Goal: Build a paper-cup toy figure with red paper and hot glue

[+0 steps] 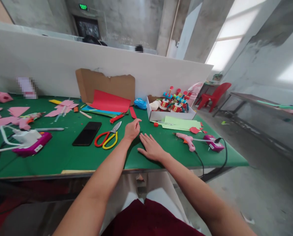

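Observation:
My left hand is over the green table, fingers curled in and closed, and I see nothing held in it. Close beside it, my right hand lies flat on the tabletop with its fingers stretched out, empty. Left of my left hand lie scissors with one red and one yellow handle, blades partly apart. A red-handled cutting tool and a red paper strip lie just beyond. Farther left is a black phone.
A white box holds colourful figures. Green paper strips lie before it. Pink glue gun and purple power block trail cords at right. Red paper leans on cardboard. Pink paper pieces and another glue gun are left.

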Demonstrator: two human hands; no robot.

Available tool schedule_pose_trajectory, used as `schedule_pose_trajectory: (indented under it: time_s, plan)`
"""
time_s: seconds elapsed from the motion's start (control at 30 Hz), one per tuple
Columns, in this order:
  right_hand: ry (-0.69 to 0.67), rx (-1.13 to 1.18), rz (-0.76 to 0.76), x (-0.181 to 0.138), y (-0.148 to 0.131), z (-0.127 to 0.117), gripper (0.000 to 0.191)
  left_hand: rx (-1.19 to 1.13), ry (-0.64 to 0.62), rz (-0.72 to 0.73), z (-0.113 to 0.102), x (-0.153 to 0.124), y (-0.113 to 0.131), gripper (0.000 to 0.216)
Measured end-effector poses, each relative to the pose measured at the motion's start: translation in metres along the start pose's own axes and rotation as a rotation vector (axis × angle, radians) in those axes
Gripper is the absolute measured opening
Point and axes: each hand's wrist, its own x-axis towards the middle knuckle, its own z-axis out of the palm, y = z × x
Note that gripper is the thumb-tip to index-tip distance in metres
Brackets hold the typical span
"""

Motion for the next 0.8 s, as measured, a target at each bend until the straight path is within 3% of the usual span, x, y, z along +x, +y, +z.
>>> schedule_pose_trajectory:
  time_s: [0.07, 0.17, 0.37, 0.47, 0.53, 0.57, 0.67, 0.8]
  plan:
    - [-0.011, -0.025, 0.012, 0.002, 0.006, 0.015, 0.073, -0.006, -0.034, -0.004, -0.001, -0.001, 0.001, 0.031]
    - [0.046, -0.062, -0.006, -0.029, 0.018, 0.024, 0.072, -0.024, -0.088, -0.008, -0.001, -0.001, 0.003, 0.03]
    - [0.14, -0.177, 0.036, -0.156, 0.02, 0.018, 0.063, -0.004, -0.134, 0.002, 0.0, 0.0, 0.006, 0.029]
    - [0.048, -0.13, 0.05, -0.219, 0.014, 0.016, 0.048, -0.002, -0.145, 0.002, 0.001, 0.001, 0.006, 0.029]
    - [-0.035, -0.041, 0.051, -0.248, 0.013, 0.015, 0.028, 0.014, -0.157, -0.008, 0.002, 0.002, 0.007, 0.028]
    - [-0.024, -0.02, 0.058, -0.255, 0.013, 0.013, 0.027, 0.036, -0.168, -0.015, 0.002, 0.002, 0.008, 0.027]
    - [0.153, -0.017, 0.032, -0.246, 0.015, -0.001, 0.031, 0.133, -0.232, -0.003, 0.001, 0.004, 0.013, 0.034]
    - [0.406, -0.055, 0.064, -0.177, 0.017, -0.033, 0.046, 0.202, -0.296, 0.102, -0.009, 0.006, 0.027, 0.036]
